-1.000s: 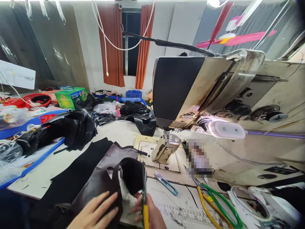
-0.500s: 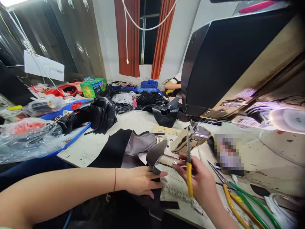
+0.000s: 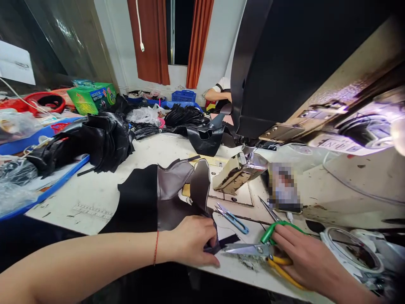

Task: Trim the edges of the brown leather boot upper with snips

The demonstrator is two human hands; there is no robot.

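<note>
My left hand [image 3: 194,238] is closed on the near edge of a dark leather piece [image 3: 174,207], which lies in folds over the table edge. One flap of it stands up beside the sewing machine's bed. My right hand [image 3: 303,253] is closed round the yellow handles of scissors [image 3: 243,249], whose blades point left toward my left hand. Under its fingers lie green-handled scissors [image 3: 268,232], partly hidden. Blue thread snips [image 3: 234,218] rest on the table between my hands. A narrow dark strip [image 3: 230,240] lies close to the scissor blades.
The sewing machine head [image 3: 272,80] overhangs the right side. A phone [image 3: 284,190] lies beyond my right hand, with a roll of white tape [image 3: 351,249] farther right. Stacked black leather pieces [image 3: 110,143] stand at left. A co-worker's arm [image 3: 217,95] shows at the back.
My right hand has moved down and right, from a slim yellow-handled tool to the yellow-handled scissors. Blue snips now show on the table. My left hand has closed on the leather. The view has shifted.
</note>
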